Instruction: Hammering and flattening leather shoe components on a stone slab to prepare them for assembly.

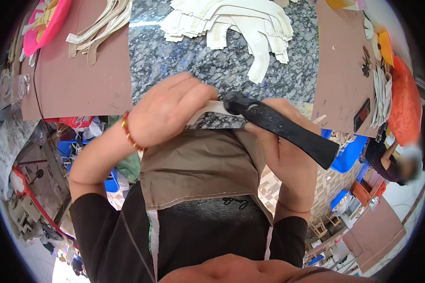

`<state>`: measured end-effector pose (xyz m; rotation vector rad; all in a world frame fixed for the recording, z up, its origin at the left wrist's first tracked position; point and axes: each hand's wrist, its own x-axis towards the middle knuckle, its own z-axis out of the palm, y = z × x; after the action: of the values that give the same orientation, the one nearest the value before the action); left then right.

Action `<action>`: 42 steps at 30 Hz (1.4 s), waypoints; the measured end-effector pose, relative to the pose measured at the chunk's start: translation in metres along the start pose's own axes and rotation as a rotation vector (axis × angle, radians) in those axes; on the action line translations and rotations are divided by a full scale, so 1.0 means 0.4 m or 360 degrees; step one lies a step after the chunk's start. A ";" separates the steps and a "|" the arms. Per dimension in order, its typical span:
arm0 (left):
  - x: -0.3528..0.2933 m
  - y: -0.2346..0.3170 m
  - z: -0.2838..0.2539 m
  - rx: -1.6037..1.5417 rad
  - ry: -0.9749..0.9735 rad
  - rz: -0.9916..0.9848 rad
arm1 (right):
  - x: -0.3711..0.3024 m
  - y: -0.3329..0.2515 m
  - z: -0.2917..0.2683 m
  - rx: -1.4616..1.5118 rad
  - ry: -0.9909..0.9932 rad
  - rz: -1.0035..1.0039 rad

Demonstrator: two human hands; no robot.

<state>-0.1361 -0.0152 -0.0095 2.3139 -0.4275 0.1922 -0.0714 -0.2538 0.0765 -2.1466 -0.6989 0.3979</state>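
One blk hammer [293, 130] in R hand [287, 152]

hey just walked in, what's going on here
A person is working at a speckled stone slab. Their right hand holds a black hammer, its head by the right end of a pale strip at the slab's near edge. Their left hand is at the strip's other end. Beyond lies a pile of curved white pieces.
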 end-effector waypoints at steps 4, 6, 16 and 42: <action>0.074 -0.032 0.029 -0.0197 -0.0117 0.0376 | -0.026 0.033 0.009 -0.0198 0.0035 -0.0024; 0.072 -0.034 0.016 -0.0041 -0.0086 0.0350 | -0.027 0.038 0.017 -0.0336 -0.0041 0.0019; 0.028 -0.046 -0.005 0.0023 -0.0112 0.0432 | -0.030 0.057 0.025 -0.0240 0.0075 -0.0061; -0.003 0.002 0.005 0.0369 0.0033 0.0315 | 0.016 0.007 0.024 -0.0388 -0.0159 0.0061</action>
<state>-0.1373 -0.0168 -0.0107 2.4913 -0.6540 0.3795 -0.0702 -0.2454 0.0679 -2.3854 -0.7978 0.4630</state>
